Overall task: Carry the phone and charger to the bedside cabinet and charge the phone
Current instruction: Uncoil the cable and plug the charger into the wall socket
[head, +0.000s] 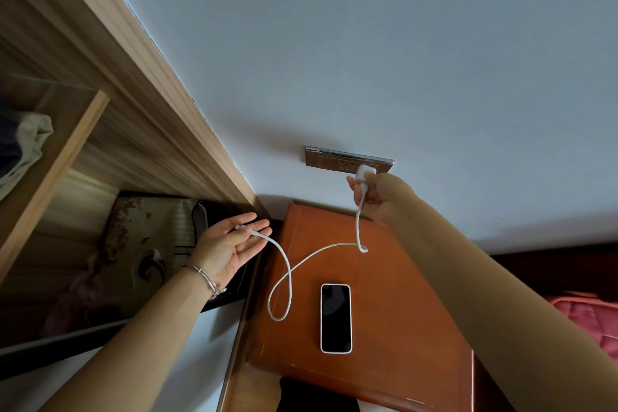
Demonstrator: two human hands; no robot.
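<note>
Right hand (pixel 381 196): fingers curled, pinching the white charger adapter (pixel 364 172) at their tips, right against the wall socket plate (pixel 334 160) – whether its pins are fully in, I cannot tell.
Left hand (pixel 230 244): palm up, fingers nearly straight; the cable connector (pixel 244 228) lies loose across them.
Cable (pixel 287 273): hangs from the adapter, touches the cabinet top, loops beside the phone and rises to the left hand.
Phone (pixel 336 318): flat and screen up on the bedside cabinet (pixel 401 294), apart from both hands, just right of the cable loop.
Phone axis: long axis runs from the near edge towards the wall – screen dark.
Surface: orange-brown wooden top.
Room: pale wall (pixel 368 43); open wooden wardrobe (pixel 117 110) left; red bedding (pixel 595 318) right.
</note>
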